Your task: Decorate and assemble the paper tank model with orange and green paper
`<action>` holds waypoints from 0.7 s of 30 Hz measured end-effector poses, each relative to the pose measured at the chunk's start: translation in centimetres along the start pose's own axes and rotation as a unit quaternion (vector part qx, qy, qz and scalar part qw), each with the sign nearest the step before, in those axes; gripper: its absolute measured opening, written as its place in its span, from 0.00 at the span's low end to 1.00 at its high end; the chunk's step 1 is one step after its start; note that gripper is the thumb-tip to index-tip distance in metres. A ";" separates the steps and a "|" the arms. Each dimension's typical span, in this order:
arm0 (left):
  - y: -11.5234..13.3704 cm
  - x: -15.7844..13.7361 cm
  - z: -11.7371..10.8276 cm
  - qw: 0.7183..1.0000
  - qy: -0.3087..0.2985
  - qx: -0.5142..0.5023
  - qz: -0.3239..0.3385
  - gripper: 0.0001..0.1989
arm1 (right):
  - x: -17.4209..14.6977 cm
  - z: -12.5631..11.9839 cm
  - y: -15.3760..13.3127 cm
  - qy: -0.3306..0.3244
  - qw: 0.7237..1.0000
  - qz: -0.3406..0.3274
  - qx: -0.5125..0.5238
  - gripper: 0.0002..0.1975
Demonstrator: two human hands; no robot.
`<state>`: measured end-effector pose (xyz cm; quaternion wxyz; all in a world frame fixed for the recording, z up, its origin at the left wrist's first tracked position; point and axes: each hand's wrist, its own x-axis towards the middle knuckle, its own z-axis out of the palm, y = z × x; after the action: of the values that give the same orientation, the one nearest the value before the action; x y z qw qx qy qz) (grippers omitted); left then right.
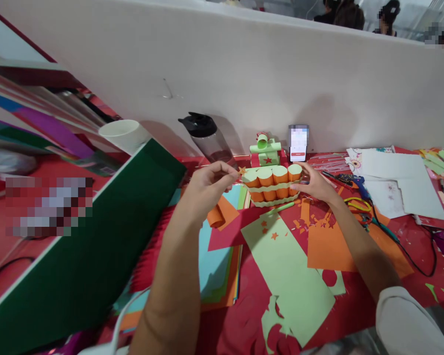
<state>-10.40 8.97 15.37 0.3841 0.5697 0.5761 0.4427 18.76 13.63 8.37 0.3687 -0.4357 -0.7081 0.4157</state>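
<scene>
An orange paper star [242, 171] is pinched between the thumb and forefinger of my left hand [210, 190], right at the left end of a paper craft [272, 183]. This craft is a cluster of orange paper tubes with pale green tops, bound by pale strips. My right hand [314, 182] grips the craft's right end, thumb low and fingers at the back edge. More small orange stars [274, 236] lie on a pale green sheet [288, 276] in front. Behind the craft stands a green paper model [266, 153] bearing a red star.
A dark-lidded bottle [207, 135] and a phone [298, 143] lean near the white partition. Coloured paper [216, 271] is stacked at left beside a slanting green board [96, 246]. Orange scraps [311, 222], yellow-handled scissors [358, 204] and white sheets [403, 182] lie at right.
</scene>
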 end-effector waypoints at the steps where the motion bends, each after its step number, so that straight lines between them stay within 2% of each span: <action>1: 0.0 0.0 0.0 1.000 0.001 0.001 -0.004 0.06 | -0.1 0.0 0.1 -0.002 1.000 0.002 0.006 0.36; 4: 0.0 0.1 -0.1 1.000 -0.004 0.003 -0.016 0.06 | -0.3 0.0 0.2 -0.004 1.000 -0.004 0.004 0.30; 10: -0.5 0.3 0.1 0.999 -0.014 0.010 -0.027 0.06 | -0.3 0.5 -0.1 0.017 0.999 -0.032 -0.001 0.25; 15: -1.1 0.5 0.0 1.000 -0.017 -0.002 -0.023 0.06 | -0.5 1.1 -0.2 -0.002 0.999 -0.049 0.019 0.22; 21: -0.2 0.1 -0.5 1.000 -0.015 0.020 -0.009 0.06 | -1.0 0.6 -1.4 0.025 0.997 -0.066 -0.017 0.20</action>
<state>-10.91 9.03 15.34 0.3849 0.5790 0.5840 0.4190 18.16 12.13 9.30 0.4054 -0.4040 -0.7332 0.3673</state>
